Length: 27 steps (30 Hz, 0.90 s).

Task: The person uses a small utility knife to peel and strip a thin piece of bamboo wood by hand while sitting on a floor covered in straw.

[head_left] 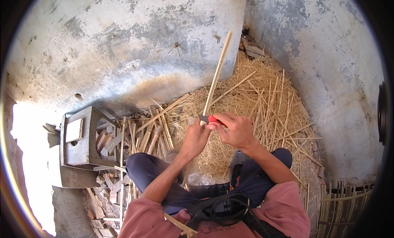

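A long pale strip of split bamboo [217,71] slants up and away from my hands toward the far wall. Its near end is in my left hand [195,137], whose fingers are closed around it. In my right hand [236,129] is a knife [212,119] with a red handle and a short dark blade. The blade lies across the strip just above my left fingers, and I cannot tell how deep it sits. My two hands nearly touch at the thumbs. Part of the handle is hidden by my right fingers.
Fine shavings [217,151] and loose strips cover the floor ahead and right. Split bamboo pieces [152,135] lie at left beside a wooden box frame [80,137]. A bamboo slat rack [342,207] stands lower right. Walls [135,41] close in ahead and right.
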Each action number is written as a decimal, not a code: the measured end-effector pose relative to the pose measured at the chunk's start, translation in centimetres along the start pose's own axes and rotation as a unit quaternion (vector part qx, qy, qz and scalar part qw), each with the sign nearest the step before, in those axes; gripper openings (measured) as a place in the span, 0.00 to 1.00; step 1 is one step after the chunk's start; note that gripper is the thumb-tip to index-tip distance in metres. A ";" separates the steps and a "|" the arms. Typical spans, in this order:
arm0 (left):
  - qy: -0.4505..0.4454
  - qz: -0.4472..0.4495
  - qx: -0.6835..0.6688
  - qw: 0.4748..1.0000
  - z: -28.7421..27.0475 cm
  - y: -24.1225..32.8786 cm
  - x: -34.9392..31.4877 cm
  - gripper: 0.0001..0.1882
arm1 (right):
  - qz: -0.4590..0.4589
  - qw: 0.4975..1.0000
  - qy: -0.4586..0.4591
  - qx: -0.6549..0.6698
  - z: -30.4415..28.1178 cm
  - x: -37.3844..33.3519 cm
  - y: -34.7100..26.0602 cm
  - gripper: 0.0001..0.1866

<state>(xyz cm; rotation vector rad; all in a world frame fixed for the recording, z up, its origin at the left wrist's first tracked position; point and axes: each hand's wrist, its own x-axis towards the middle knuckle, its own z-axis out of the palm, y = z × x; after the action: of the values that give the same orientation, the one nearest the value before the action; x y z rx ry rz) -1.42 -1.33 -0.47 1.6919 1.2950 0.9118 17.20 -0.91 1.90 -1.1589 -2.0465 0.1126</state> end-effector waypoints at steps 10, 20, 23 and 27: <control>0.045 0.010 -0.016 0.999 1.0 -1.1 0.3 0.28 | 0.004 1.000 0.029 0.008 0.3 0.4 0.1 0.15; 0.064 -0.009 -0.025 0.998 1.1 0.0 0.0 0.28 | -0.006 1.000 0.011 0.003 -0.2 1.0 0.4 0.14; 0.057 -0.015 -0.025 0.998 1.0 0.2 0.0 0.28 | -0.004 1.000 0.018 0.009 0.0 0.9 0.5 0.13; 0.049 -0.015 -0.022 0.998 0.9 0.3 0.0 0.28 | -0.009 0.999 0.030 0.010 0.0 1.0 0.6 0.13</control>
<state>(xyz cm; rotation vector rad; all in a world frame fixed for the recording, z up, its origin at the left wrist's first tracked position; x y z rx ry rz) -0.46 -1.52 -0.56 1.6067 1.3530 1.0089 17.31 0.21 2.18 -1.1187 -1.9979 0.0879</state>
